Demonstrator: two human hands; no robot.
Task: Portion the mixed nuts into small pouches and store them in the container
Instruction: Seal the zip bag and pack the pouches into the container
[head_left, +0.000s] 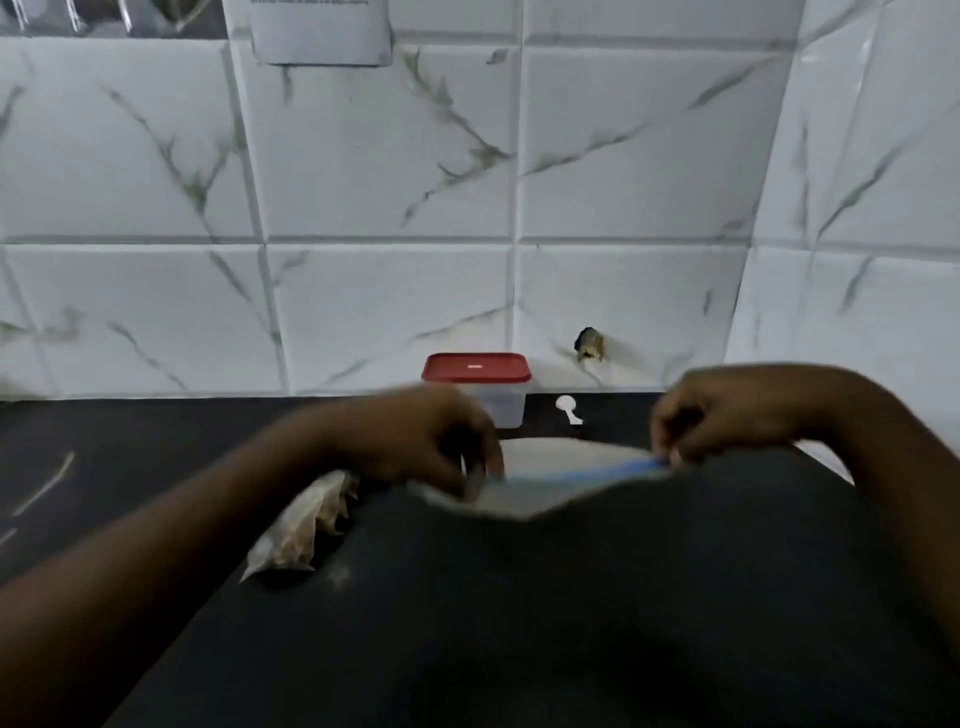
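A clear pouch (540, 488) with a blue zip strip hangs between my two hands, low in the middle of the view. My left hand (436, 441) pinches its left end and my right hand (727, 415) pinches its right end at the blue strip. A clear bag of mixed nuts (296, 530) lies on the dark counter under my left forearm. A clear container with a red lid (478, 384) stands shut against the tiled wall behind my left hand. A small white spoon (568, 409) lies to its right. The frame is blurred.
The dark counter (104, 467) meets a white marbled tile wall (363, 208) at the back and on the right. A hole with something dark (589, 344) shows in the wall above the spoon. My dark shirt (571, 623) fills the lower part of the view.
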